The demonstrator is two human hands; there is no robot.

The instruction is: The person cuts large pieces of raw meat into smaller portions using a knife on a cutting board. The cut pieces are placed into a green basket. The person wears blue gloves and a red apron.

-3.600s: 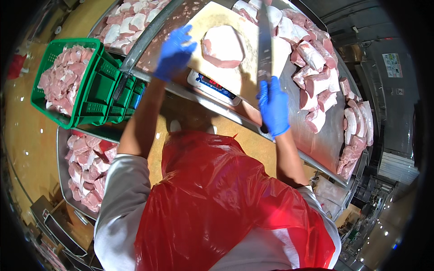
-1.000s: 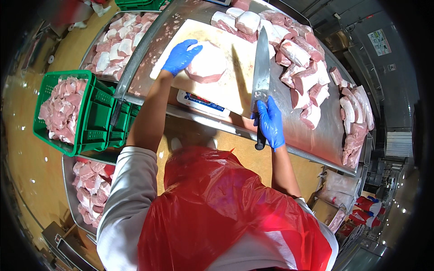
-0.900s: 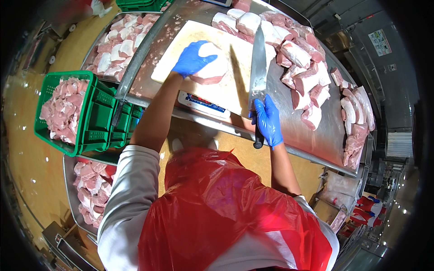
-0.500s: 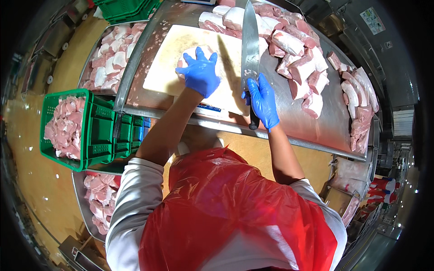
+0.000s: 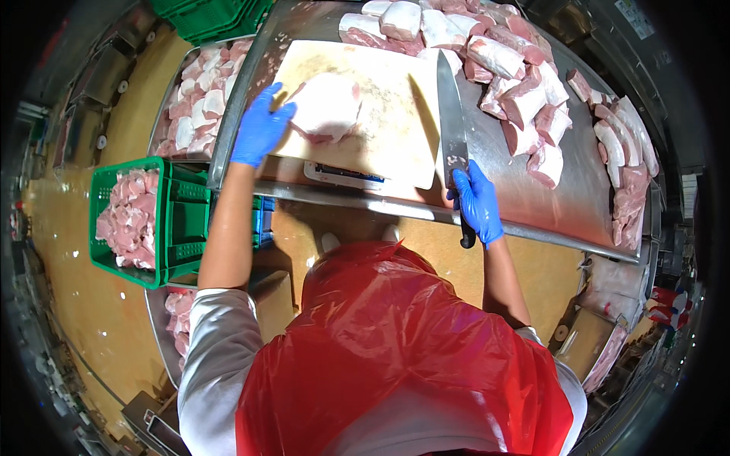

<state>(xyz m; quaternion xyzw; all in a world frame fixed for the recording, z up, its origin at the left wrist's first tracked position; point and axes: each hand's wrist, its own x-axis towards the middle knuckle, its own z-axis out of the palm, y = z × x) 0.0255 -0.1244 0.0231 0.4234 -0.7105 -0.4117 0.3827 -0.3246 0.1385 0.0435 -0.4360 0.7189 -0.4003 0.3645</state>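
Note:
A pale slab of meat (image 5: 327,106) lies on the white cutting board (image 5: 388,144), a bit left of its middle. My left hand (image 5: 261,128), in a blue glove, is at the board's left edge beside the slab, fingers apart and holding nothing. In my blue-gloved right hand (image 5: 477,204) is a large knife (image 5: 452,114), gripped by its black handle. Its broad blade points away from me along the board's right edge. A flat device with a blue strip (image 5: 344,175) shows partly from under the board's near edge.
Many meat chunks (image 5: 525,99) are heaped on the steel table (image 5: 487,152) to the right, with longer pieces (image 5: 627,152) at its far right. A tray of cut meat (image 5: 199,99) stands left of the table. Nearer, a green crate (image 5: 169,220) holds more meat.
My left hand has lifted off the slab and moved left to the board's edge, uncovering the meat. The knife stays in my right hand. The whole view has shifted slightly.

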